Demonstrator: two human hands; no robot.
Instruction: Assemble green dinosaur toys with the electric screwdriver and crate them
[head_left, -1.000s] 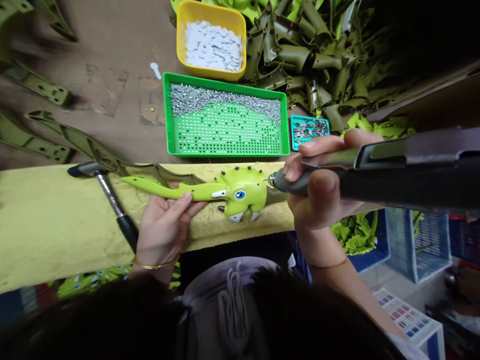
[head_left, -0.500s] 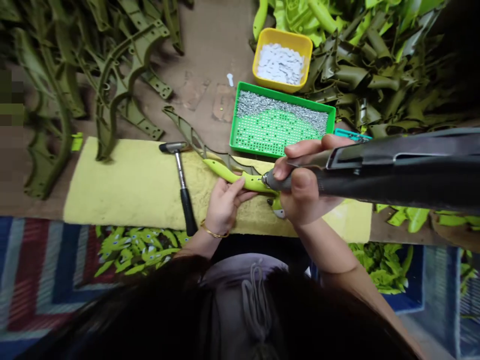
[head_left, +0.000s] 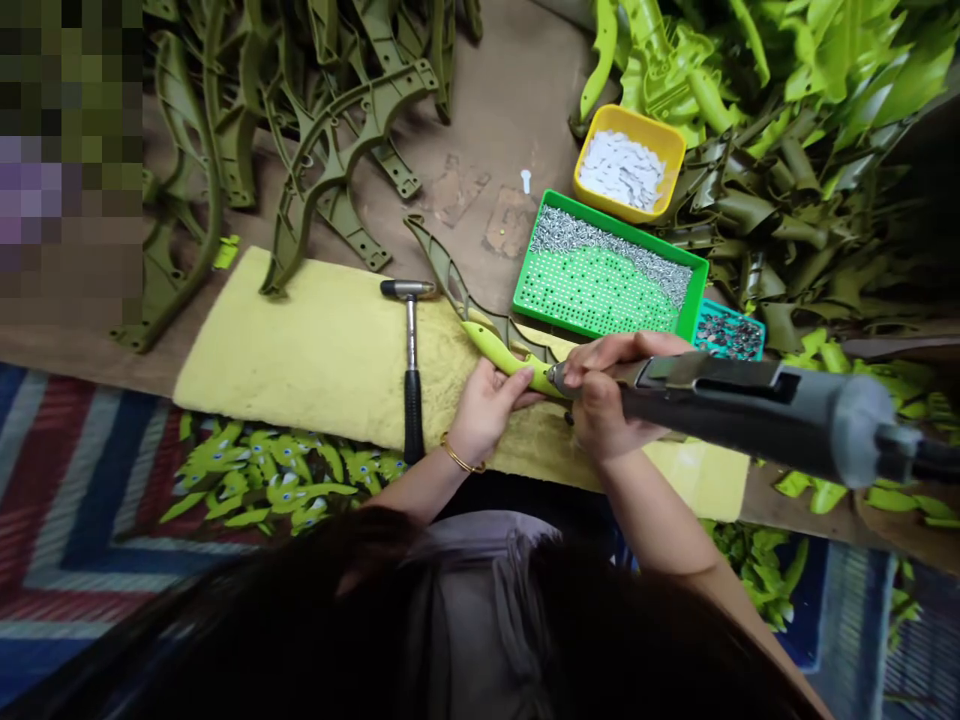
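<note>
My left hand [head_left: 486, 408], with a gold bangle at its wrist, pinches a lime-green curved piece [head_left: 491, 347] joined to a long olive frame [head_left: 442, 268]. My right hand [head_left: 606, 395] is wrapped round the front of a grey power screwdriver [head_left: 750, 400]. The screwdriver's tip touches the right part of the green piece, whose far end is hidden behind my right hand. Under both hands lies a yellow cloth [head_left: 300, 350]. A hammer with a black handle [head_left: 412, 400] rests on it, left of my left hand.
Beyond my hands stand a green tray of screws [head_left: 611, 325], a yellow bowl of white pieces [head_left: 630, 205] and a small teal tray [head_left: 731, 335]. Olive frames [head_left: 330, 150] are heaped at the left back. Olive and green parts [head_left: 795, 190] are piled at the right.
The whole view has shifted and turned, so the table's things appear further right. The screwdriver's rear end and cord now show. Both hands keep their holds, the tip still at the green piece.
</note>
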